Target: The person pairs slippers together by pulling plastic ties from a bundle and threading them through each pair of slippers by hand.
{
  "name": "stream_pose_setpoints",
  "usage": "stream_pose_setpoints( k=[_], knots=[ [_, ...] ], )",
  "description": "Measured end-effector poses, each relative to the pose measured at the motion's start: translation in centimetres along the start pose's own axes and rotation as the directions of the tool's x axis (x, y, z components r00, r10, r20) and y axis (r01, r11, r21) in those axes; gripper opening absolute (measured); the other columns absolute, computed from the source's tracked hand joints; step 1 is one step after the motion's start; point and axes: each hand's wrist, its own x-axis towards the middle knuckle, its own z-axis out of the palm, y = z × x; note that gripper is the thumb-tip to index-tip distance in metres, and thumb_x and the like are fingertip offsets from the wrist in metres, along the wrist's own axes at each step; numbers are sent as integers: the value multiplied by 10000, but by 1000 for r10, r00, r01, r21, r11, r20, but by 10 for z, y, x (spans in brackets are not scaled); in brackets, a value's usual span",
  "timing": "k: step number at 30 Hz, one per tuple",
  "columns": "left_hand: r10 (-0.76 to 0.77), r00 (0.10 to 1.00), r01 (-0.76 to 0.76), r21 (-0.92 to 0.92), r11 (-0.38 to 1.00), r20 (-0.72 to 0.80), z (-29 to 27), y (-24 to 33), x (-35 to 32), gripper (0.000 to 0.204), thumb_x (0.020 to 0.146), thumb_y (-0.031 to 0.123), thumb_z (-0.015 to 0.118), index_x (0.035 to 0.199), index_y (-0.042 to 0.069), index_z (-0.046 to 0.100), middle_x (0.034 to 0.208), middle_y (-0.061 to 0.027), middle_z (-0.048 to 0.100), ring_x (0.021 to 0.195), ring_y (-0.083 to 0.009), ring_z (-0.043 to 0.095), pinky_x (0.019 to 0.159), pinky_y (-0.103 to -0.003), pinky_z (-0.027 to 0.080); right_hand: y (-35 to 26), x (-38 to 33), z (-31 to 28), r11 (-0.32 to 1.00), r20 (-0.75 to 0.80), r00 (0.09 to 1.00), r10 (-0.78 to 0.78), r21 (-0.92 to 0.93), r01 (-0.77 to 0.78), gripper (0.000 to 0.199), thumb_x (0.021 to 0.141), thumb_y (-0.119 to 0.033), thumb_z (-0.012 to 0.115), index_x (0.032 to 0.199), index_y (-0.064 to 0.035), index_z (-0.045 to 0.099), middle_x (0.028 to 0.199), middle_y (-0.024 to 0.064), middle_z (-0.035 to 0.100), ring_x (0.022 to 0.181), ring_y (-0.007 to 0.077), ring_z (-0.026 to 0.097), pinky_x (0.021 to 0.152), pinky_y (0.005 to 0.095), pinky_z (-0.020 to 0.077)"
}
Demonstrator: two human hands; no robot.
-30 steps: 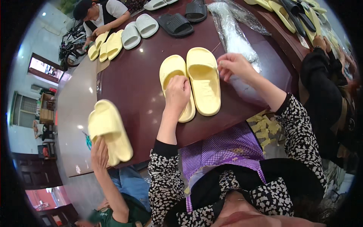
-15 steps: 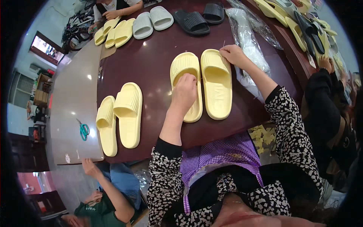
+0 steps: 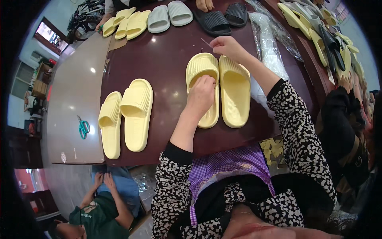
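Two yellow slippers lie side by side before me, toes pointing away. My left hand (image 3: 201, 96) reaches into the foot opening of the left slipper (image 3: 202, 64). Its fingers are curled under the strap, and their tips are hidden. Just beyond the toes, my right hand (image 3: 227, 47) pinches a thin, pale, thread-like strip (image 3: 206, 42) that slants up to the left. A fine upright piece (image 3: 201, 50) stands out at the left slipper's toe. The right slipper (image 3: 234, 93) lies below my right wrist, untouched by my fingers.
Another yellow slipper pair (image 3: 136, 115) lies to the left, with green-handled scissors (image 3: 83, 128) beyond it. Grey slippers (image 3: 158, 20), black slippers (image 3: 213, 23) and more yellow ones line the far edge. Clear plastic bags (image 3: 266, 42) lie at right. Co-workers sit around the table.
My right hand has moved left, from the right slipper's toe to beyond the gap between the slippers. My left hand stays in the left slipper. A co-worker's hand now shows by the black slippers.
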Motion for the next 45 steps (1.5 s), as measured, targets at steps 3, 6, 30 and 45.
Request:
stream_pose_setpoints(
  k=[3,6,30,45],
  knots=[
    [5,1000,-5,-4,1000,-2,-2,1,1,47,792,6,532,835,19,516,848,-126,541,829,-293,551,729,-389,460,-9,8,9,986,156,980,121,-133,-101,175,762,-54,615,918,22,634,762,36,613,716,98,558,652,219,454],
    [6,1000,-6,-5,1000,-5,-2,8,0,41,794,5,525,832,18,517,848,-128,543,828,-294,552,729,-390,460,-17,8,11,977,220,973,70,-210,-23,154,765,-52,611,897,25,635,769,41,620,721,91,557,646,210,447],
    [2,1000,-3,-21,1000,-18,1,22,4,57,789,-16,506,831,12,533,853,-127,568,835,-295,571,720,-386,472,-30,3,18,973,286,930,231,-49,-226,79,782,-55,606,843,-9,626,821,50,641,752,115,572,703,241,459],
    [-299,868,166,-335,928,-398,-40,22,21,129,807,11,559,925,3,610,804,-65,616,634,-145,555,604,-265,471,-54,-35,20,967,140,990,29,246,-63,70,843,-1,531,894,-7,579,823,49,630,774,95,584,711,222,482]
  ],
)
